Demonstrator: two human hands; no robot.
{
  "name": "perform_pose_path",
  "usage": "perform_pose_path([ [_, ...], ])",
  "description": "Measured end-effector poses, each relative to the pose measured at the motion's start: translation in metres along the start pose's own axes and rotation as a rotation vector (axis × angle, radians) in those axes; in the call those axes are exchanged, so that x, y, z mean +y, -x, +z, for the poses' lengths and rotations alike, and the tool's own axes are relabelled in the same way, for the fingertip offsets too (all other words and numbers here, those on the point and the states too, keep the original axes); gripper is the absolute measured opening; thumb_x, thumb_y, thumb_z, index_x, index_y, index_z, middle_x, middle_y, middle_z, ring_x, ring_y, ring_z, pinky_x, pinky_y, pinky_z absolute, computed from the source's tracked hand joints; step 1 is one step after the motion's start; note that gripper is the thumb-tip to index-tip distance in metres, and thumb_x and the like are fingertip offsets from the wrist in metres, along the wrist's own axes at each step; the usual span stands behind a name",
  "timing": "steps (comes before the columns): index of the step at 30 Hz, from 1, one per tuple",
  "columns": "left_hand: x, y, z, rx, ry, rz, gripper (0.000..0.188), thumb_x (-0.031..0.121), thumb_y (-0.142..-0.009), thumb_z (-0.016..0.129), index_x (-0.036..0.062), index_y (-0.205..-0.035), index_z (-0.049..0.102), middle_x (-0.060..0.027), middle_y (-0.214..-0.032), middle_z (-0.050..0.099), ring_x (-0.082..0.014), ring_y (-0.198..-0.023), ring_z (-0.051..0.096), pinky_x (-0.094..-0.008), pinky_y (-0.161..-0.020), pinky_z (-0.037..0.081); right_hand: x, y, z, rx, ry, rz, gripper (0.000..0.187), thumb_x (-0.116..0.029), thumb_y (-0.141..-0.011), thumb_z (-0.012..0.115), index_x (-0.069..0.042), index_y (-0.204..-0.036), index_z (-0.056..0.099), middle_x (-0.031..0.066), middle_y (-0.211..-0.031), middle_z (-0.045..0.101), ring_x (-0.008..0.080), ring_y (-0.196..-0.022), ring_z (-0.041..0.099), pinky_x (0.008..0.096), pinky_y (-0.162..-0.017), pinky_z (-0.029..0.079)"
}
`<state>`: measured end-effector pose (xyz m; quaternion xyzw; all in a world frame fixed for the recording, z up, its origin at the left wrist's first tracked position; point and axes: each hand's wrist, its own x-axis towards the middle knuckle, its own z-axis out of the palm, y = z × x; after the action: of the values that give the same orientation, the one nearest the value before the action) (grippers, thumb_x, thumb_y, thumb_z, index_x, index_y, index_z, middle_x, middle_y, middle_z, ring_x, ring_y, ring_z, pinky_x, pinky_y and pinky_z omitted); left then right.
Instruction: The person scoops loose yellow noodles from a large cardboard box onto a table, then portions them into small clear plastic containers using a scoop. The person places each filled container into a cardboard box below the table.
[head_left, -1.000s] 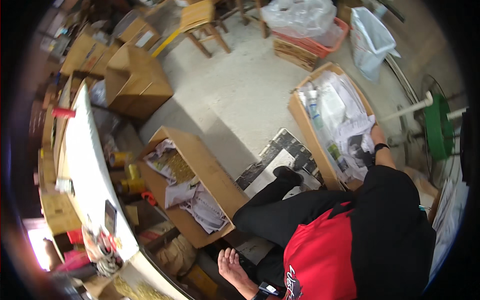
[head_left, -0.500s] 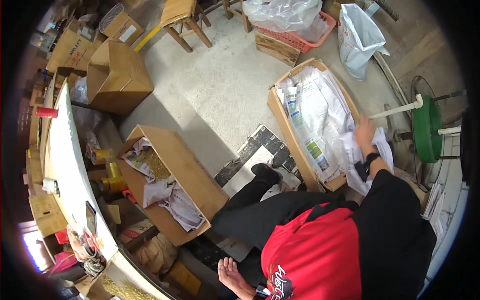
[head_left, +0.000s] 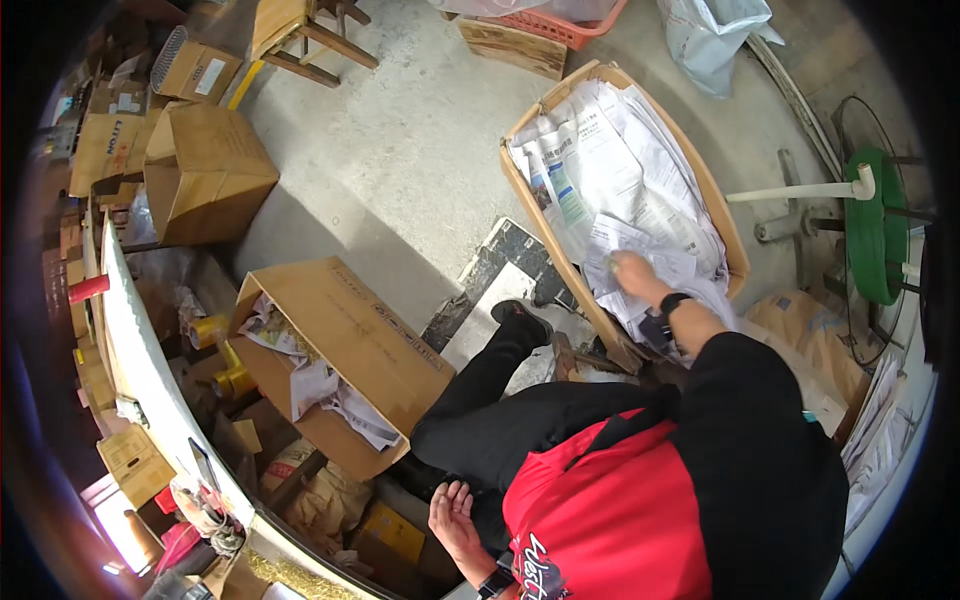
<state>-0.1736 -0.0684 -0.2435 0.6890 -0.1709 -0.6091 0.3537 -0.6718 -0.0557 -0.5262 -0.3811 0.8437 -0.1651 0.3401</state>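
Observation:
My right hand [head_left: 640,279] is over a long cardboard box [head_left: 737,262] filled with printed white paper sheets [head_left: 625,170]. It touches the sheets near the box's close end; its fingertips are smeared by motion, so their grip is unclear. My left hand [head_left: 456,522] hovers beside my lap, loosely curled and with nothing in it. Left of my outstretched leg stands a second, tilted cardboard box [head_left: 345,330]. Crumpled printed paper [head_left: 345,400] shows inside it, along with small yellowish bits that I cannot make out.
A white-topped bench [head_left: 150,350] runs along the left. Farther off are an open carton [head_left: 215,175], a wooden stool [head_left: 300,35], a red plastic basket [head_left: 575,28] and a white sack [head_left: 705,45]. A green wheel-like part [head_left: 872,225] with a pale pipe [head_left: 800,192] stands right.
My right hand has moved left and inward, from the box's right side to over its middle. Sheets that hung over that side now lie inside. The view has shifted; my left hand stays low.

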Motion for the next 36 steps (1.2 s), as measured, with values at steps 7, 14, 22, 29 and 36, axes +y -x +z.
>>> perform_pose_path([
  [7,-0.02,0.01,-0.001,0.035,-0.005,-0.036,0.03,0.014,-0.093,0.049,-0.0048,-0.116,0.052,-0.0182,-0.103,0.064,-0.0263,-0.091,0.066,-0.033,-0.075,0.055,0.013,0.059,-0.145,-0.78,0.378,0.402,0.041,-0.029,-0.07,0.059,0.006,-0.09,0.066,0.0233,-0.086,0.067,0.0325,-0.063,0.067,0.0395,-0.057,0.053],
  [14,-0.026,0.011,0.004,0.036,-0.066,-0.047,0.03,0.014,-0.093,0.049,-0.0056,-0.115,0.052,-0.0184,-0.103,0.064,-0.0255,-0.09,0.066,-0.0326,-0.076,0.054,0.083,0.06,0.046,-0.602,-0.014,0.073,0.05,-0.025,-0.085,0.047,0.003,-0.125,0.049,0.0242,-0.131,0.047,0.0384,-0.117,0.049,0.0426,-0.1,0.036],
  [22,-0.031,0.016,-0.017,0.047,-0.09,-0.054,0.029,0.014,-0.094,0.048,-0.0053,-0.116,0.052,-0.0192,-0.103,0.065,-0.0272,-0.09,0.066,-0.0327,-0.075,0.055,0.017,0.026,0.015,-0.66,0.349,0.145,0.03,-0.011,-0.076,0.053,0.007,-0.097,0.065,0.0302,-0.106,0.06,0.0376,-0.095,0.063,0.0441,-0.077,0.051],
  [29,-0.037,0.027,-0.049,0.103,-0.012,-0.019,0.03,0.015,-0.093,0.049,-0.0046,-0.115,0.053,-0.0185,-0.102,0.065,-0.0266,-0.089,0.067,-0.0312,-0.074,0.055,0.012,0.025,-0.102,-0.853,0.882,0.142,0.027,-0.015,-0.077,0.055,-0.005,-0.097,0.07,0.0158,-0.104,0.066,0.0329,-0.094,0.065,0.0416,-0.076,0.051],
  [36,-0.053,0.046,-0.07,0.162,0.077,0.012,0.034,0.016,-0.092,0.05,-0.0062,-0.119,0.051,-0.0212,-0.106,0.063,-0.0295,-0.093,0.065,-0.0343,-0.079,0.053,-0.091,0.011,-0.084,-0.989,0.79,-0.161,0.02,-0.018,-0.073,0.057,-0.003,-0.08,0.068,0.0139,-0.078,0.067,0.0263,-0.064,0.062,0.0405,-0.053,0.047],
])
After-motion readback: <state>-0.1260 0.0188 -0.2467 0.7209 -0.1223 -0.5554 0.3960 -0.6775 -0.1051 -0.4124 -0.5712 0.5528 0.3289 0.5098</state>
